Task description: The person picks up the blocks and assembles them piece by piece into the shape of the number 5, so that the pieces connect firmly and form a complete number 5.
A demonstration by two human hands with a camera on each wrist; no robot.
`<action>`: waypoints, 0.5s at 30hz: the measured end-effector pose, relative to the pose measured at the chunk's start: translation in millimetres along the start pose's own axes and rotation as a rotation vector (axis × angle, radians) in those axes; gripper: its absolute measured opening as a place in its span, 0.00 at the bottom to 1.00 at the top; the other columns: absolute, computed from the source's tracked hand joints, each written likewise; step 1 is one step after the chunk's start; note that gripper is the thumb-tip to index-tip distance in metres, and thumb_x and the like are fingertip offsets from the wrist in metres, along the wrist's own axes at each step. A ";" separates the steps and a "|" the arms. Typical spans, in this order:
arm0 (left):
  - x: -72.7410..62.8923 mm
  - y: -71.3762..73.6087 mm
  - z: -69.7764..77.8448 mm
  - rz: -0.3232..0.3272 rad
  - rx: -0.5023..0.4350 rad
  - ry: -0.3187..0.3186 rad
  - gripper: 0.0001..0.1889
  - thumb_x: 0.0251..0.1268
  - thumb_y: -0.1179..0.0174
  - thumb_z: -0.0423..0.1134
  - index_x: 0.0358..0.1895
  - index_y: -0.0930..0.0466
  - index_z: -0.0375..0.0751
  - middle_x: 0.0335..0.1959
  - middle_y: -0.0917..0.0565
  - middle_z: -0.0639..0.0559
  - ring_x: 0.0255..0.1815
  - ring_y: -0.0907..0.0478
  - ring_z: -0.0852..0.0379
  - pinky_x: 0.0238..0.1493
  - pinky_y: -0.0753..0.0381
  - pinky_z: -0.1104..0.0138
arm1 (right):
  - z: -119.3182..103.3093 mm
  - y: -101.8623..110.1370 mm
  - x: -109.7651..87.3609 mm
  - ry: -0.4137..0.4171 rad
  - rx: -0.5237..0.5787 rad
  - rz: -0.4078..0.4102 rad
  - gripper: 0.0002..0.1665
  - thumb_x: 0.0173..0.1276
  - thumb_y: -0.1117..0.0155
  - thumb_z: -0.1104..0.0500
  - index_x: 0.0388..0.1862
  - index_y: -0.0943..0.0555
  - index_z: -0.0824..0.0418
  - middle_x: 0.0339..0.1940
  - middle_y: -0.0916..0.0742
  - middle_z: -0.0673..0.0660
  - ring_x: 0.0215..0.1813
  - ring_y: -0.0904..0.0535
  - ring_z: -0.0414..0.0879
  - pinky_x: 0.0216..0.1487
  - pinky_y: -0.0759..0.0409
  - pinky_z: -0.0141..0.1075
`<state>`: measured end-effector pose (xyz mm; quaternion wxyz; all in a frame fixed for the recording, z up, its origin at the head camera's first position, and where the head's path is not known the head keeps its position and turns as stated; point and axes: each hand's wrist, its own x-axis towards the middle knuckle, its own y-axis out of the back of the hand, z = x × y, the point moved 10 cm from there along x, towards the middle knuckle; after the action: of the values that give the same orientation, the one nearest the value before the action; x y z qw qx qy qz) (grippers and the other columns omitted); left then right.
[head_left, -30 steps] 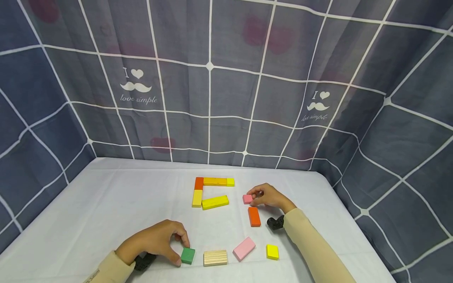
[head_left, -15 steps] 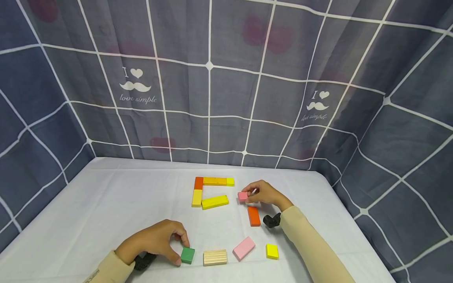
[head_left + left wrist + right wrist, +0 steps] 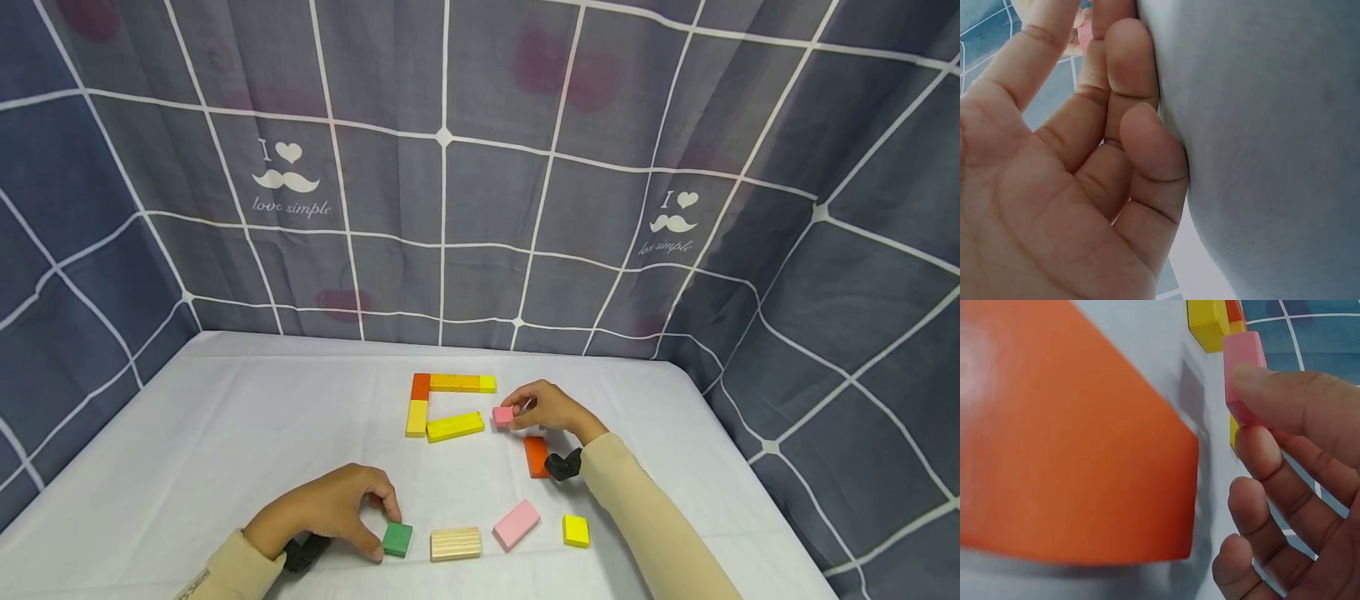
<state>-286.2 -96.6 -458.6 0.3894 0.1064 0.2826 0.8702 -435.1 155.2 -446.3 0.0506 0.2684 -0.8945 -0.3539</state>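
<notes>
In the head view my right hand (image 3: 551, 408) pinches a small pink block (image 3: 502, 417) between thumb and fingers, just right of a long yellow block (image 3: 455, 427). The right wrist view shows the thumb on the face of this pink block (image 3: 1244, 369), the other fingers bent. My left hand (image 3: 333, 504) rests on the table at the front left, thumb and index finger at two sides of a green block (image 3: 397, 539). In the left wrist view the left hand's (image 3: 1072, 181) fingers are curled against the white cloth; the green block does not show there.
An angled row joins a yellow block (image 3: 417, 418), a red-orange block (image 3: 421, 387), an amber block (image 3: 455, 382) and a small yellow block (image 3: 487, 383). An orange block (image 3: 536, 457) lies under the right wrist. In front lie wooden (image 3: 455, 544), pink (image 3: 517, 525) and yellow (image 3: 576, 531) blocks.
My right hand has moved left with the small pink block, towards the long yellow block. The left hand and the green block have stayed in place.
</notes>
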 end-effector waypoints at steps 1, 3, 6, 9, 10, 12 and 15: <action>0.0 -0.1 -0.1 -0.002 -0.002 0.002 0.15 0.49 0.14 0.38 0.40 0.09 0.52 0.41 0.14 0.69 0.46 0.21 0.68 0.54 0.21 0.67 | -1.0 -0.7 0.3 0.004 -0.002 -0.002 0.17 0.65 0.21 0.68 0.52 0.10 0.67 0.36 0.14 0.49 0.37 0.24 0.43 0.40 0.24 0.33; 0.0 0.0 -0.4 -0.002 -0.002 0.008 0.15 0.49 0.14 0.37 0.40 0.09 0.51 0.41 0.14 0.69 0.46 0.21 0.68 0.54 0.21 0.67 | -2.3 -2.1 1.1 0.006 -0.002 -0.008 0.17 0.64 0.20 0.69 0.52 0.10 0.68 0.35 0.14 0.50 0.37 0.23 0.42 0.43 0.23 0.33; 0.1 0.0 -1.4 0.000 -0.002 0.021 0.15 0.49 0.14 0.37 0.39 0.09 0.51 0.41 0.13 0.69 0.46 0.21 0.67 0.54 0.21 0.67 | -3.1 -5.1 2.4 -0.004 -0.009 -0.018 0.17 0.64 0.20 0.69 0.52 0.10 0.68 0.34 0.14 0.49 0.38 0.22 0.42 0.45 0.22 0.33; 0.0 -0.1 -1.5 0.003 0.003 0.031 0.16 0.49 0.14 0.37 0.39 0.09 0.51 0.41 0.13 0.69 0.46 0.22 0.67 0.54 0.22 0.67 | -2.8 -7.7 3.7 -0.019 -0.019 -0.024 0.18 0.63 0.20 0.69 0.52 0.10 0.68 0.33 0.15 0.49 0.37 0.22 0.42 0.45 0.21 0.32; -0.3 -0.1 -1.0 0.004 0.004 0.032 0.16 0.48 0.14 0.37 0.39 0.09 0.51 0.41 0.13 0.69 0.46 0.22 0.67 0.54 0.22 0.67 | -2.5 -8.6 4.3 -0.025 -0.025 -0.025 0.18 0.63 0.20 0.69 0.52 0.10 0.68 0.33 0.15 0.49 0.37 0.22 0.42 0.44 0.22 0.32; -0.7 0.0 0.2 0.005 0.007 0.031 0.16 0.48 0.14 0.36 0.39 0.10 0.50 0.41 0.13 0.68 0.46 0.22 0.67 0.54 0.21 0.67 | -2.4 -9.8 5.1 -0.037 -0.038 -0.025 0.17 0.62 0.19 0.69 0.51 0.10 0.67 0.32 0.15 0.49 0.37 0.23 0.42 0.43 0.23 0.32; -1.1 0.1 1.7 0.006 0.010 0.030 0.16 0.48 0.14 0.35 0.40 0.10 0.50 0.41 0.13 0.68 0.46 0.21 0.67 0.54 0.21 0.67 | -0.9 -11.3 6.5 -0.058 -0.051 -0.023 0.17 0.62 0.19 0.68 0.51 0.09 0.65 0.32 0.15 0.49 0.36 0.24 0.42 0.42 0.24 0.33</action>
<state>-284.8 -96.8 -457.1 0.3821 0.0961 0.2922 0.8714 -435.4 144.5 -453.8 0.0275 0.2671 -0.8831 -0.3849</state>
